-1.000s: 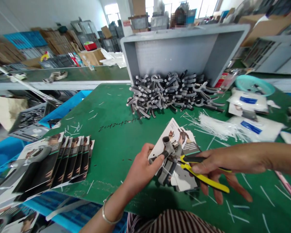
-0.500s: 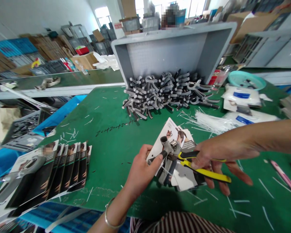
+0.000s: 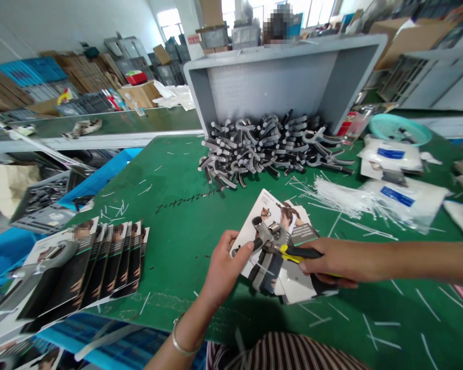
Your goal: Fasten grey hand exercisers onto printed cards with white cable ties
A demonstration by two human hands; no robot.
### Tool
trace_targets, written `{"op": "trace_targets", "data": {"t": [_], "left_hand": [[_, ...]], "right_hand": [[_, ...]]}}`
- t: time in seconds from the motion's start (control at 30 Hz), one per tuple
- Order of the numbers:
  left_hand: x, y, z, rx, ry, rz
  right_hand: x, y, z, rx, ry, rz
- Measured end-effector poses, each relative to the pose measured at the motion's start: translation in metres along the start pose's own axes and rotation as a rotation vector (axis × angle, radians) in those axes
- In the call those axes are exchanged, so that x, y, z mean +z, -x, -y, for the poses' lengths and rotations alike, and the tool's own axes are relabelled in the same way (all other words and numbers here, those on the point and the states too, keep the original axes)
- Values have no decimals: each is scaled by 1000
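Observation:
My left hand grips a printed card with a grey-handled tool lying on it, thumb over the tool's end. My right hand is closed around yellow-and-black pliers, whose jaws point left and meet the tool near its middle. A white tie end sticks out near my left thumb. More cards lie beneath, partly hidden by the tool and my right hand.
Behind is a tipped grey crate with a heap of grey tools. White ties, plastic bags and a teal dish are at right. Carded tools stand in a row at left.
My right fingers, spread before, have closed around the pliers, and the plier handles have drawn together. The view has shifted slightly.

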State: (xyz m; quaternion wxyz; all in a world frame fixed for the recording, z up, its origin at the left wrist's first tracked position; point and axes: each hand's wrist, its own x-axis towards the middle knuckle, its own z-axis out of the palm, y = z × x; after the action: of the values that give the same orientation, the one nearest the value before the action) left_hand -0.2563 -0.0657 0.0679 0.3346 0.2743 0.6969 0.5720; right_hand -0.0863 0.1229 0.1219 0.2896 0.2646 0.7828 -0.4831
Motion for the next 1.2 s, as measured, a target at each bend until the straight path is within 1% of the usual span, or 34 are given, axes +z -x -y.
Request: {"op": "trace_targets", "data": {"t": [0.07, 0.13, 0.2, 0.23, 0.3, 0.33, 0.4, 0.47, 0.5, 0.53, 0.6, 0.67, 0.7, 0.77, 0.87, 1.03, 1.2], "left_hand": [[-1, -3, 7, -48, 62, 10], [-1, -6, 14, -111, 159, 21], [-1, -7, 18, -151, 252, 26], [-1, -7, 19, -158, 280, 23], [1, -6, 18, -145, 323, -10], [3, -6, 16, -130, 357, -47], [9, -7, 10, -92, 460, -173], [18, -10, 4, -32, 582, -302], [22, -12, 0, 4, 633, -338], [27, -13, -3, 41, 675, -353], [37, -15, -7, 107, 725, -346], [45, -14, -8, 157, 712, -358], [49, -13, -8, 181, 688, -375], [53, -9, -5, 224, 627, -413], [55, -3, -1, 272, 571, -462], [52, 4, -2, 321, 553, -507], [53, 6, -3, 309, 526, -504]], "right_hand": [[8, 3, -7, -204, 275, -144], [11, 7, -13, -366, 520, -192], [10, 8, -20, -456, 668, -209], [9, 8, -24, -486, 715, -238], [6, 3, -33, -517, 772, -343], [6, 1, -37, -513, 780, -402], [13, -4, -43, -479, 731, -495], [30, -7, -42, -437, 592, -546], [42, -9, -40, -423, 507, -554], [55, -11, -37, -417, 425, -559], [81, -17, -29, -408, 300, -581], [101, -24, -20, -384, 220, -661], [107, -27, -17, -365, 192, -712], [111, -32, -11, -329, 163, -798], [108, -35, -9, -315, 177, -858], [104, -35, -6, -319, 228, -869], [104, -37, -3, -300, 227, -836]]}}
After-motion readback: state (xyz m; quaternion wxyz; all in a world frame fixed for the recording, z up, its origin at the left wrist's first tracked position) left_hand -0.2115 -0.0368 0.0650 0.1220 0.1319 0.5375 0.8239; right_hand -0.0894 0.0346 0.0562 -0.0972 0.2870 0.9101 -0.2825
